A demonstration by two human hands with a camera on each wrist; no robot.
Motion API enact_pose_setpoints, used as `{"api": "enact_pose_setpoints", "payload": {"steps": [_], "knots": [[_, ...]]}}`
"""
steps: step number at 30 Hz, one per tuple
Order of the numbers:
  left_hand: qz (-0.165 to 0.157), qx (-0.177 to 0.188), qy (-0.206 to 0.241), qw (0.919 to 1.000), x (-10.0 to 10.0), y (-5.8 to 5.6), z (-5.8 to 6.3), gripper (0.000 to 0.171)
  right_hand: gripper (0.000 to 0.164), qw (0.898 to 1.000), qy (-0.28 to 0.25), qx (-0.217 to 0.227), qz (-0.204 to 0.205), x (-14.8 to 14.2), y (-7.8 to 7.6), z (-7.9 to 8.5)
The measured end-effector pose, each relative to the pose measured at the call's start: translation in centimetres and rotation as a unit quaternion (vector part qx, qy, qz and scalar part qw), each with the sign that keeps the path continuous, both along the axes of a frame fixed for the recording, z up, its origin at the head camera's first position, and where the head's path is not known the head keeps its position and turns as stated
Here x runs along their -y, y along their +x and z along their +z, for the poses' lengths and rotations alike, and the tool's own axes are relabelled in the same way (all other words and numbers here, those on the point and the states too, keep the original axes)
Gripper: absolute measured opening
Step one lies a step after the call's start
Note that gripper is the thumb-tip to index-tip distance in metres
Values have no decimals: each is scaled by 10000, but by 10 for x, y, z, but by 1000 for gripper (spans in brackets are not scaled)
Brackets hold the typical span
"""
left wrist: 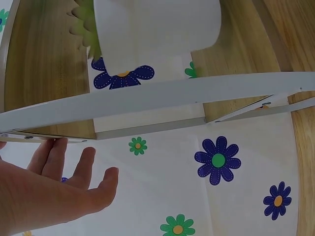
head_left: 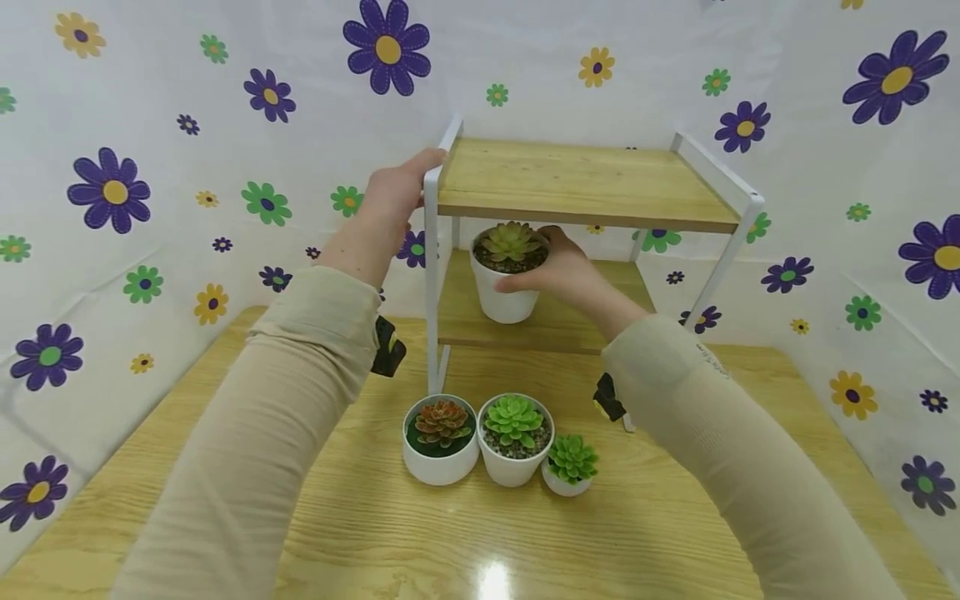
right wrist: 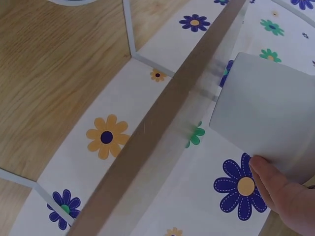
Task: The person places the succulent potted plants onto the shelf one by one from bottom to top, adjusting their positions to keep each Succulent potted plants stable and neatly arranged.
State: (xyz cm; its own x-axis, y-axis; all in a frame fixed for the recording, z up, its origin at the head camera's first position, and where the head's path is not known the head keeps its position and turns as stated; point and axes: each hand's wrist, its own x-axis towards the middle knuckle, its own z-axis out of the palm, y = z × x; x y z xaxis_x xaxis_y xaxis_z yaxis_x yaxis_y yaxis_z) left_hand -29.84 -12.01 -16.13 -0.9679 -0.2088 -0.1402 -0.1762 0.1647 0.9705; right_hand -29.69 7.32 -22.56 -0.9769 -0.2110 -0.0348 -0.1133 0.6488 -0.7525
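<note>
A two-tier rack (head_left: 585, 179) with wooden boards and a white metal frame stands on the table. My left hand (head_left: 396, 196) grips its top-left corner; in the left wrist view, fingertips (left wrist: 60, 143) touch beneath the upper board. Between the boards, my right hand (head_left: 566, 271) holds a white pot (head_left: 504, 296) with a yellow-green succulent (head_left: 512, 242), thumb in front and fingers behind. The pot is over the lower board (head_left: 585, 321); whether its base touches cannot be told. The right wrist view shows the pot's side (right wrist: 266, 108) and part of the hand (right wrist: 290, 199).
In front of the rack, side by side on the table (head_left: 360, 533), stand a reddish succulent (head_left: 442, 423) in a wide white pot, a bright green one (head_left: 513, 419) in a taller pot, and a small green one (head_left: 572, 458). A flower-patterned cloth (head_left: 300, 158) surrounds the table.
</note>
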Motion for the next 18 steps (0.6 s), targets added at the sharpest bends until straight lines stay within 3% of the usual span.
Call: {"api": "enact_pose_setpoints", "payload": {"steps": [9,18], "knots": [[-14,-72,-8,10000,0,1,-3,66,99,9992,-331,215,-85,9,-7,-10],[25,-102,168,9998,-1,2,0,66,98,9984,-308,422,-198,13,-14,-9]]}}
